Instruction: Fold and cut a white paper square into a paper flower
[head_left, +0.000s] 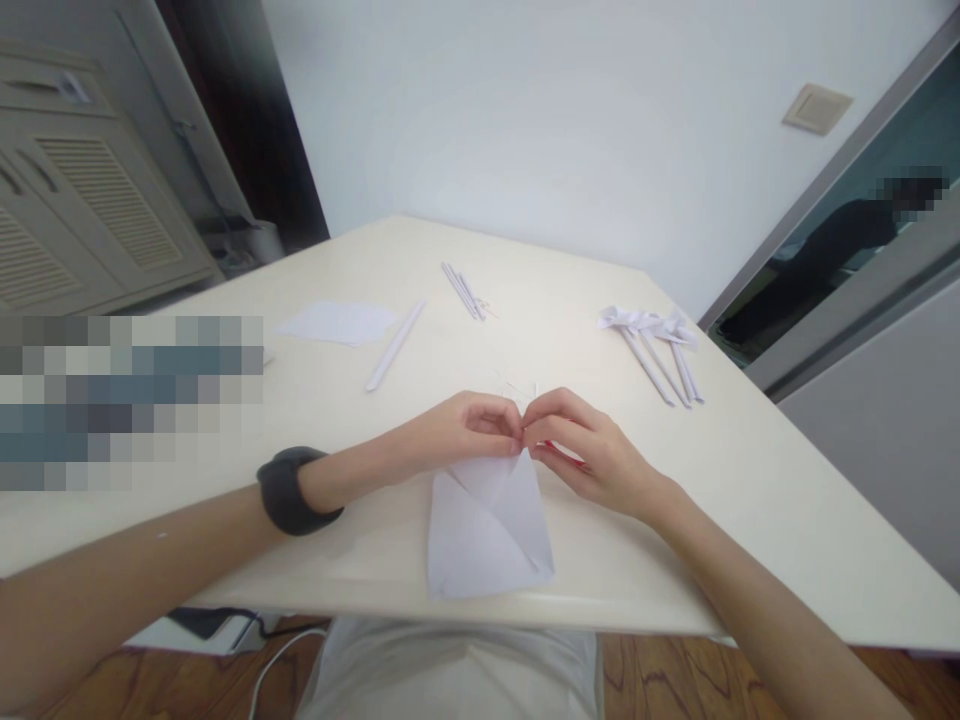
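A creased sheet of white paper point(487, 545) lies at the table's near edge, with folds running across it from its top corners. My left hand point(476, 430) is closed, its thumb and fingers pinching the paper's upper end. Right beside it, my right hand point(592, 445) is closed, its fingertips meeting the left ones at that same end. Between the right thumb and fingers shows part of a red object point(564, 452); most of it is hidden, so its kind is unclear. Just beyond the hands lie thin, pin-like bits point(514, 385).
Paper pinwheels point(649, 325) on rolled sticks lie at the right. A rolled paper tube point(396, 347) and a stack of white paper point(337, 322) are at the left. Thin paper rolls point(463, 290) lie farther back. Behind the table stands a wall point(510, 120); a person point(825, 250) shows at far right.
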